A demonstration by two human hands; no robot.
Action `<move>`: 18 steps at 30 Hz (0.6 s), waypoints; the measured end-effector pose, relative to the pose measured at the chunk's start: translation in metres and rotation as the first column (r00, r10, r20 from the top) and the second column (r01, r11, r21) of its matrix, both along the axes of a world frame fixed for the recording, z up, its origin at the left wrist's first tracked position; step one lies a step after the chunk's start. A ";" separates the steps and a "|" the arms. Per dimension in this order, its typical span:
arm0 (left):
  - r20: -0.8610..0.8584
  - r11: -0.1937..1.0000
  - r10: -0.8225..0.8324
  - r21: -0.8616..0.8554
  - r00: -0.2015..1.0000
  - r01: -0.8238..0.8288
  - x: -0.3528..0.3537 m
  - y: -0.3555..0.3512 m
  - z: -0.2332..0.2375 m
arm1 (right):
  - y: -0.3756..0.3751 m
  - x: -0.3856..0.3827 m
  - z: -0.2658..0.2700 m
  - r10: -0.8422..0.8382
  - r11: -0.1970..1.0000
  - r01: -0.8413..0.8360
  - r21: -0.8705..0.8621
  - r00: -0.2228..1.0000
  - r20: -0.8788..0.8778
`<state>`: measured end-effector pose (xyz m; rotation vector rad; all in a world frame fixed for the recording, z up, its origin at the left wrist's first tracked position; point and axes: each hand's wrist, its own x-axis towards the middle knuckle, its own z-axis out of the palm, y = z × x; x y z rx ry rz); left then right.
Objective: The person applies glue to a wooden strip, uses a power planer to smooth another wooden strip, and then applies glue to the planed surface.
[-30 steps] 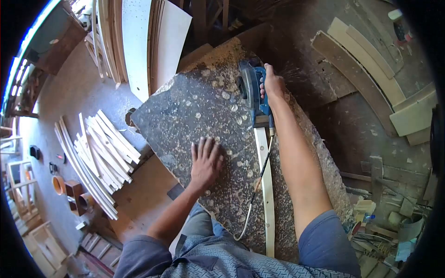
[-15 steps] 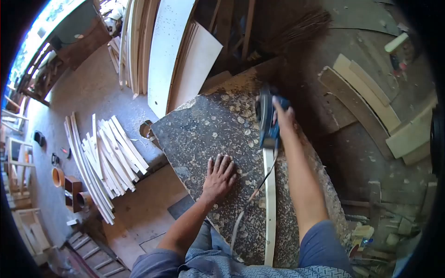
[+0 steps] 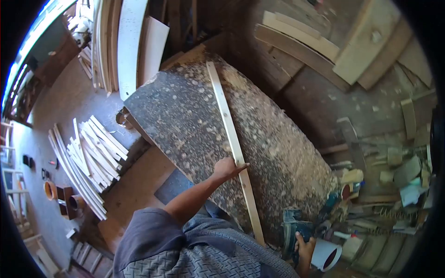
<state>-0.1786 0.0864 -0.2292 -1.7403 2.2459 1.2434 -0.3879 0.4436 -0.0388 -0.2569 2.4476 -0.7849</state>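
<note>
A long pale wooden strip lies lengthwise on the speckled dark worktop. My left hand is closed around the strip, towards its near half, with the thumb lying across it. Low at the worktop's near right corner, my right hand grips the handle of a blue power tool, which looks like an electric planer. The planer is off the strip, to its right; whether it rests on something is hidden.
Several cut strips lie piled on the left. Tall curved boards stand beyond the worktop, and curved planks lie at the far right. A white cylindrical container is beside my right hand, near scattered offcuts.
The planer has left the strip's far end and come back to the near right corner in my right hand. My left hand has gone from flat on the worktop to gripping the strip. The view has turned.
</note>
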 end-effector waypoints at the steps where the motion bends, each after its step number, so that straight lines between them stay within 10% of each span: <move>1: -0.008 0.984 -0.043 0.170 0.999 0.044 -0.012 0.008 0.011 | 0.030 -0.008 0.000 -0.063 0.998 0.063 -0.015 0.998 -0.019; 8: -0.054 0.951 0.261 0.188 0.964 -0.247 -0.019 0.039 -0.020 | 0.135 -0.045 -0.010 -0.171 0.957 0.163 -0.241 0.985 -0.013; 11: -0.513 0.850 0.478 0.474 0.712 -0.229 0.003 0.062 -0.020 | 0.123 -0.058 -0.018 -0.092 0.947 0.078 -0.311 0.995 -0.030; 18: -0.769 0.831 0.530 0.555 0.357 -0.038 0.038 0.106 0.072 | 0.050 -0.130 -0.066 0.004 0.929 -0.004 -0.370 1.000 -0.003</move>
